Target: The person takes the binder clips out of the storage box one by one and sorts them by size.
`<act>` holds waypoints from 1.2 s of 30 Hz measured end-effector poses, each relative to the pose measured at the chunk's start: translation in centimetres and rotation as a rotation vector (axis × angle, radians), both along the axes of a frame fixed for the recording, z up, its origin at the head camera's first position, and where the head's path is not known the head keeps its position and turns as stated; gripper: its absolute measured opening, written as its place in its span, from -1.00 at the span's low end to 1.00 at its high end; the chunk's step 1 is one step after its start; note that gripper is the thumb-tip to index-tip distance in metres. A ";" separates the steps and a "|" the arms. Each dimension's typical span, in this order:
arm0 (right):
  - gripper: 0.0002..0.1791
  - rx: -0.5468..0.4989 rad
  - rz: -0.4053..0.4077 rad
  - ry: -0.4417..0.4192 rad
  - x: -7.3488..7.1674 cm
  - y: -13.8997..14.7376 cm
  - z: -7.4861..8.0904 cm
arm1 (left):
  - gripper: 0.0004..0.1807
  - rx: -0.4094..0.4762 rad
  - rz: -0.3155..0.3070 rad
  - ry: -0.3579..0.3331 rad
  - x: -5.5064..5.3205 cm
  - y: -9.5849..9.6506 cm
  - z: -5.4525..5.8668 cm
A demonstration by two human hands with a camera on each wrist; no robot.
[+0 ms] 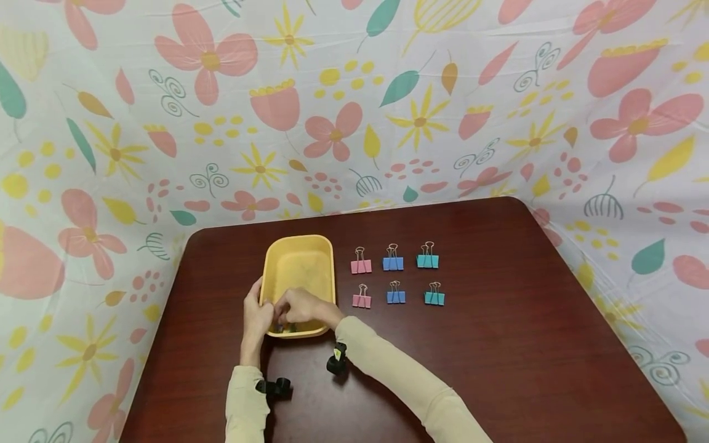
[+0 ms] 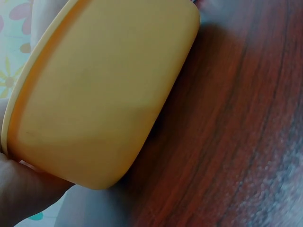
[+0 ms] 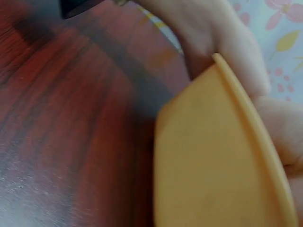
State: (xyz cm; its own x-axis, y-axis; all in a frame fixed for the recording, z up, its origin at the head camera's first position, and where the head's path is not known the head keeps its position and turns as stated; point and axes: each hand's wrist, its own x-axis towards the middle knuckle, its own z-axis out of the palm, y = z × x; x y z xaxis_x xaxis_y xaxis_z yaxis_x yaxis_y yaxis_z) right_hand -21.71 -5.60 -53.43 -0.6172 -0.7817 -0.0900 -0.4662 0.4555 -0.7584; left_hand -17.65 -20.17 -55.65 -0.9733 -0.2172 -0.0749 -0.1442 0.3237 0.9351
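My left hand (image 1: 257,320) grips the left side of a yellow plastic bin (image 1: 304,264) near its front corner. In the right wrist view that left hand (image 3: 227,42) shows beyond the bin wall (image 3: 203,161). My right hand (image 1: 301,306) reaches down inside the bin at its front end, fingers bent, close to the left hand. A few small dark and greenish items (image 1: 292,328) lie by the front wall under it. Whether the right fingers pinch one of them, I cannot tell. From the left wrist view, the bin's outer wall (image 2: 104,94) hides the inside.
Right of the bin, several binder clips stand in two rows: pink ones (image 1: 361,267) at left, blue ones (image 1: 393,264) in the middle, teal ones (image 1: 428,261) at right. The dark wooden table (image 1: 526,344) meets a floral cloth (image 1: 332,92) behind and at both sides.
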 end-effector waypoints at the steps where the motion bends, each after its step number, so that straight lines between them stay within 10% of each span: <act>1: -0.87 -0.008 -0.012 0.002 -0.1 0.2 0.2 | -0.28 -0.002 0.002 0.001 0.0 0.0 0.0; 13: -0.94 -0.293 -0.289 -0.227 -2.5 3.9 2.8 | -0.29 0.020 0.020 0.001 -0.3 0.0 -0.2; 36: -0.86 -0.337 -0.409 -0.132 -4.0 10.4 4.2 | -0.31 0.034 0.018 -0.029 0.1 0.1 0.2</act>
State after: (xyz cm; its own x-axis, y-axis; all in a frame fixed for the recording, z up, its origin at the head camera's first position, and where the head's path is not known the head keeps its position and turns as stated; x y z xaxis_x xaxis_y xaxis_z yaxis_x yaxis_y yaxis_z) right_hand -25.73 4.77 -49.21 -0.8775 -0.4788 0.0268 -0.1930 0.3013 -0.9338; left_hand -17.60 -20.07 -55.41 -0.9664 -0.2320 -0.1103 -0.1768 0.2893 0.9408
